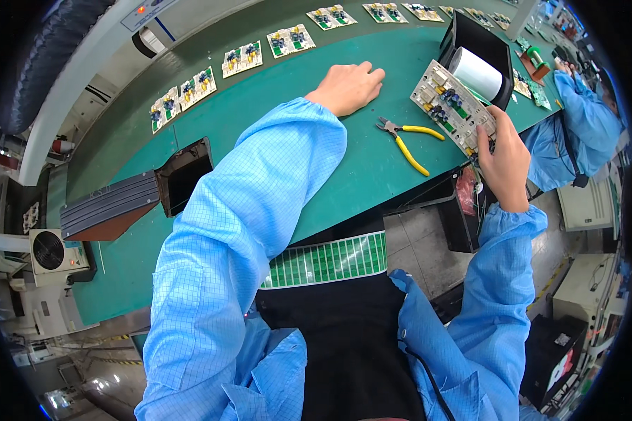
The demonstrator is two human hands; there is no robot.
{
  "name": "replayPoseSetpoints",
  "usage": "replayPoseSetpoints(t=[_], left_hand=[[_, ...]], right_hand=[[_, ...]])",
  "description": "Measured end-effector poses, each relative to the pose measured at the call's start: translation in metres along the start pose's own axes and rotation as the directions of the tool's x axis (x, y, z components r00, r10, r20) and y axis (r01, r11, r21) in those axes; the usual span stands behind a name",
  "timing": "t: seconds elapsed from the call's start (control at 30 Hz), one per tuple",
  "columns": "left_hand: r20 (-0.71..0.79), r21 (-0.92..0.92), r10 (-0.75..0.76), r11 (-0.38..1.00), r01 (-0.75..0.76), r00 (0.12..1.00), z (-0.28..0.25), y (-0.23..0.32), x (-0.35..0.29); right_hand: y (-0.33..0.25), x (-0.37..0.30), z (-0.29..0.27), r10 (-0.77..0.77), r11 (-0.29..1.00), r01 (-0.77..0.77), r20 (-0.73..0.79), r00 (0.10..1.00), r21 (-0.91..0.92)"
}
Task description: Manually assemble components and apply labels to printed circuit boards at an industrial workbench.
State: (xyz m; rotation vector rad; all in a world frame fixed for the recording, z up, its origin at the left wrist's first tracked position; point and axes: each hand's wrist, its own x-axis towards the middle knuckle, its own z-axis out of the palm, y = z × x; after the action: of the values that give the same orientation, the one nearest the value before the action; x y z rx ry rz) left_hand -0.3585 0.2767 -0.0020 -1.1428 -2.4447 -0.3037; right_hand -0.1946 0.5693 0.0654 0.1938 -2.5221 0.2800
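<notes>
My right hand (504, 158) grips the lower right end of a pale circuit board (435, 88), thumb on top. Dark, yellowish and green components stand on the board, which is tilted above the green mat (274, 140). My left hand (349, 88) rests on the mat with its fingers curled in; nothing shows in it. Between the hands lie yellow-handled cutting pliers (413, 144), jaws pointing left and handles spread. Just behind the held board, a white roll (476, 74) sits in a black bin (488, 45).
Similar boards (290, 41) stand in a curved row along the far side. At left is a black slanted box (112, 203) beside a dark opening (187, 175). A green-striped sheet (330, 259) lies by my lap. Another person in blue (576, 133) works at right, near a green spool (536, 59).
</notes>
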Motion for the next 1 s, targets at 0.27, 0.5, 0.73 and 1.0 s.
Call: replayPoseSetpoints(t=[0.27,0.5,0.73,1.0], left_hand=[[0.071,0.265,0.046,0.962,-0.063,0.996,0.008,0.002,0.0],[0.026,0.153,0.022,0.988,-0.026,0.999,-0.002,0.008,-0.001],[0.011,0.179,-0.071,0.981,0.068,0.997,0.006,0.009,-0.005],[0.099,-0.672,-0.663,0.506,0.541,0.742,-0.005,-0.036,-0.003]], right_hand=[[0.0,0.001,0.003,-0.036,0.999,0.036,-0.02,0.999,-0.006],[0.002,0.0,0.003,-0.033,0.999,0.033,-0.005,0.999,0.004],[0.001,0.0,0.002,-0.032,0.999,0.032,0.016,0.999,0.003],[0.0,0.001,0.0,-0.032,0.999,0.03,0.049,0.998,0.042]])
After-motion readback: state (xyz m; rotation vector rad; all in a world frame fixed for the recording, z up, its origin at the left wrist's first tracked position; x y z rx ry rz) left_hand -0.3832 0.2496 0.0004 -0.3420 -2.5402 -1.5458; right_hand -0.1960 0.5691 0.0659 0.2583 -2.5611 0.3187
